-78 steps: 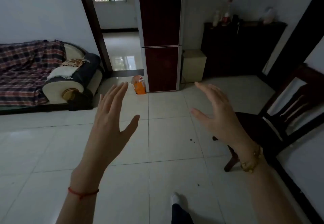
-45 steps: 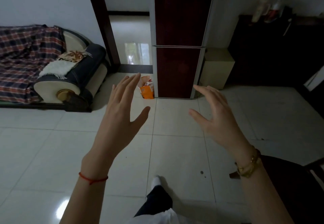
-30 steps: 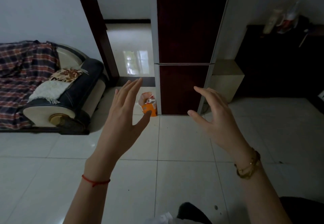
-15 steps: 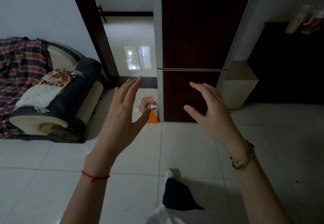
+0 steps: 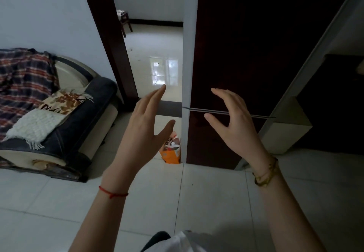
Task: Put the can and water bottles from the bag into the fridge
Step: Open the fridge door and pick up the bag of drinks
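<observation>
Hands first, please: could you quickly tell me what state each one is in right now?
Left hand: open, fingers spread, holding nothing.
Right hand: open, fingers loosely curved, holding nothing.

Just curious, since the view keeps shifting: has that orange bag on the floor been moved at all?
No. The orange bag sits against the fridge's bottom left corner, as before; only the camera came closer.
</observation>
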The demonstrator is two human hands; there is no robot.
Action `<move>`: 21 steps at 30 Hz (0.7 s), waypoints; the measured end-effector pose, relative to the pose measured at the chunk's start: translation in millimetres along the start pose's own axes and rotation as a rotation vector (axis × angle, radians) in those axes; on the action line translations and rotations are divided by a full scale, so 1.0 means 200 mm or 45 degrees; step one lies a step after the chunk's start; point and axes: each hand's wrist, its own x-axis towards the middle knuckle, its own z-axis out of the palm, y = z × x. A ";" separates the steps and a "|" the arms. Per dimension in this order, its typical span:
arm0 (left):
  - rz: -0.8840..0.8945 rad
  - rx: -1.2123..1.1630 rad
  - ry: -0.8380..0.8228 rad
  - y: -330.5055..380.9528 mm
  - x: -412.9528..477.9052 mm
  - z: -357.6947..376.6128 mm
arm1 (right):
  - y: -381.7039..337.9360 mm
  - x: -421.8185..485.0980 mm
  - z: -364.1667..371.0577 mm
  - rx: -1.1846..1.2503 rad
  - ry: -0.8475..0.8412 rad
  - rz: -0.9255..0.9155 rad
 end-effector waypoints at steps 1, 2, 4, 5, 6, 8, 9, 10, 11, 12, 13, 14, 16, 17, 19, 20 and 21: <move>-0.003 -0.004 -0.005 -0.02 0.05 0.02 | 0.03 0.05 0.02 -0.003 -0.004 -0.005; -0.002 -0.007 -0.009 -0.04 0.10 0.05 | 0.05 0.10 0.03 -0.004 -0.007 -0.010; 0.004 -0.024 -0.019 -0.08 0.21 0.10 | 0.10 0.20 0.06 -0.003 -0.005 -0.008; 0.009 -0.041 -0.029 -0.10 0.27 0.13 | 0.13 0.25 0.08 -0.009 -0.002 -0.006; 0.015 -0.057 -0.043 -0.13 0.33 0.16 | 0.15 0.30 0.10 -0.019 0.002 -0.003; 0.025 -0.077 -0.070 -0.18 0.45 0.22 | 0.19 0.40 0.14 -0.037 0.013 0.011; 0.031 -0.083 -0.079 -0.21 0.50 0.24 | 0.21 0.44 0.15 -0.046 0.021 0.021; 0.039 -0.094 -0.083 -0.24 0.56 0.27 | 0.22 0.49 0.17 -0.058 0.031 0.031; 0.045 -0.113 -0.085 -0.26 0.62 0.28 | 0.24 0.53 0.20 -0.073 0.044 0.040; 0.046 -0.136 -0.084 -0.29 0.68 0.30 | 0.25 0.58 0.22 -0.085 0.058 0.049; 0.046 -0.160 -0.078 -0.32 0.74 0.31 | 0.26 0.62 0.24 -0.091 0.071 0.058; 0.045 -0.183 -0.073 -0.35 0.80 0.33 | 0.27 0.66 0.26 -0.096 0.087 0.066; 0.055 -0.235 -0.073 -0.42 0.93 0.35 | 0.28 0.75 0.30 -0.107 0.129 0.087; 0.061 -0.265 -0.077 -0.46 0.99 0.36 | 0.29 0.79 0.32 -0.109 0.150 0.104; 0.045 -0.362 -0.083 -0.54 1.13 0.40 | 0.29 0.89 0.37 -0.103 0.186 0.137; 0.028 -0.424 -0.083 -0.58 1.20 0.42 | 0.28 0.94 0.39 -0.103 0.209 0.144; 0.012 -0.481 -0.086 -0.61 1.28 0.44 | 0.28 1.00 0.41 -0.109 0.237 0.148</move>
